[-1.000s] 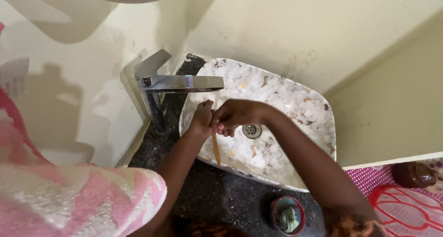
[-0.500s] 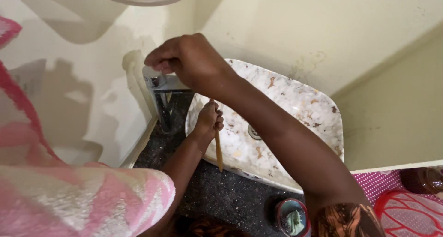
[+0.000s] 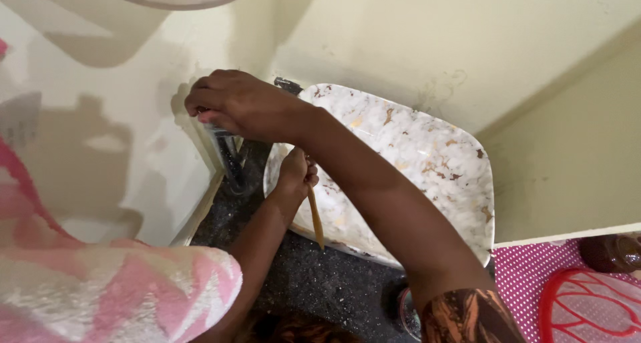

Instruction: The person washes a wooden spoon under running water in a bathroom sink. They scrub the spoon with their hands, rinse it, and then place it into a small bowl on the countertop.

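View from above a marbled white basin [image 3: 427, 156] w/ brown flecks, set on a dark speckled tabletop [image 3: 320, 279] in a corner of cream walls. Right hand [image 3: 234, 106] reaches across to the chrome tap [image 3: 227, 152] at the basin's left; its grip is closed over the tap's top, hiding the lever. Left hand [image 3: 297, 173] is over the basin's left rim, grip closed on a thin wooden stick [image 3: 315, 217] that points down toward the basin's near edge. Pink-and-white towel [image 3: 113, 289] at bottom left. Pink dotted cloth [image 3: 517, 263] & a red-outlined item [image 3: 591, 306] at bottom right.
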